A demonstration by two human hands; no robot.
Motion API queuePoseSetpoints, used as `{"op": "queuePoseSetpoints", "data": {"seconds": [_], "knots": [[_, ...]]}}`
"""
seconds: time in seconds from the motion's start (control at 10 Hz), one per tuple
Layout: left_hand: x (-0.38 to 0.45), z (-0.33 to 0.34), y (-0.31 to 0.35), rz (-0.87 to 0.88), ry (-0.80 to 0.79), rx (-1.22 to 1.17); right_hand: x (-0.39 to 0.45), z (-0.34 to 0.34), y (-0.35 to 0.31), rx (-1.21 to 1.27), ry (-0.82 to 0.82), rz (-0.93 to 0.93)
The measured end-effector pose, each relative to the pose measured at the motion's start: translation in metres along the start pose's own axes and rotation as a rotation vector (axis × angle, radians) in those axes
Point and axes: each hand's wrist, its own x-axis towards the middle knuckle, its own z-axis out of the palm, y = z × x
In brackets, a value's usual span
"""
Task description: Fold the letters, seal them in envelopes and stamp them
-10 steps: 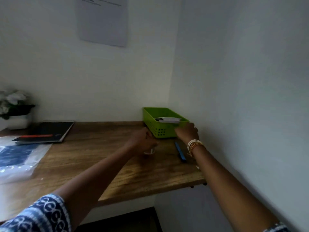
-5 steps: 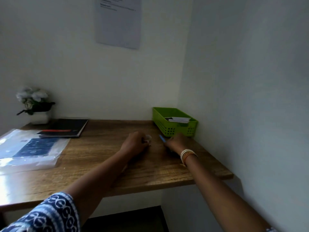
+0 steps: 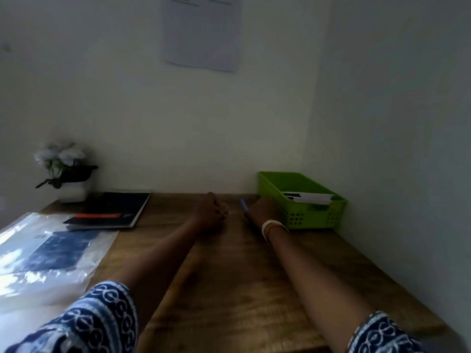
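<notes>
Right hand (image 3: 262, 211) pinches pen (image 3: 244, 205) beside basket (image 3: 300, 220) — left hand (image 3: 211, 212) grip: cannot tell, steadied on worktop (image 3: 229, 276).

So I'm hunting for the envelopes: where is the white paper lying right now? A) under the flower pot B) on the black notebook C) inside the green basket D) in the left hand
C: the white paper lies inside the green basket, at the table's back right corner by the wall.

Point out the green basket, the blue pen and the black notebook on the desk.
green basket (image 3: 293, 217), head view, on its perforated front wall.
blue pen (image 3: 244, 204), head view, on its shaft above the right hand.
black notebook (image 3: 122, 204), head view, on its dark cover.
</notes>
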Motion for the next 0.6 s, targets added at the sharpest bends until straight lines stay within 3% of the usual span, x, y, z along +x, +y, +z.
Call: {"op": "queuePoseSetpoints", "data": {"seconds": [0.3,0.6], "knots": [[0.091,0.033,-0.032,-0.023,-0.023,-0.083,0.093,0.049,-0.005,-0.038,0.021,0.005],[0.095,0.038,-0.034,-0.103,-0.043,-0.081,0.102,0.053,-0.001,0.106,-0.012,0.123]]}}
